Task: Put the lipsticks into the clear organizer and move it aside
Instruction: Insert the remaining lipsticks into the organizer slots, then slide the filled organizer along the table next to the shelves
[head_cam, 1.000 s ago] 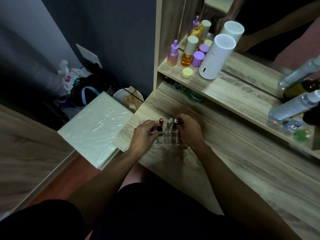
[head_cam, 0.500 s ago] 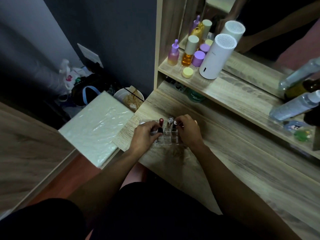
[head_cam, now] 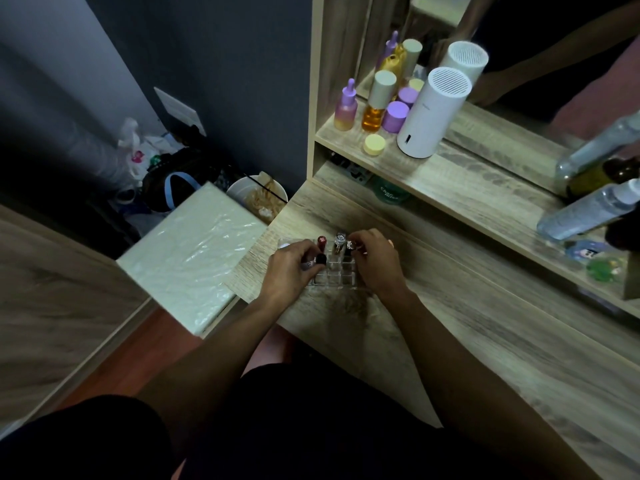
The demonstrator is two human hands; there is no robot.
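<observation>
Lipsticks [head_cam: 322, 241] stand upright in the clear organizer [head_cam: 334, 271] on the worktop [head_cam: 450, 323]. Left hand [head_cam: 291, 270] pinches a dark lipstick [head_cam: 320, 259] over its left cells; right hand [head_cam: 375, 259] pinches another [head_cam: 349, 245] at its right side.

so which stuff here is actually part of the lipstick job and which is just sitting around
Part of the job:
- clear organizer
- red-capped lipstick
- silver-capped lipstick
- black-capped lipstick, at the left hand
- lipstick at the right hand

Just lying about:
- white cylinder device
- purple dropper bottle
- amber bottle
- yellow jar
- white bowl
</observation>
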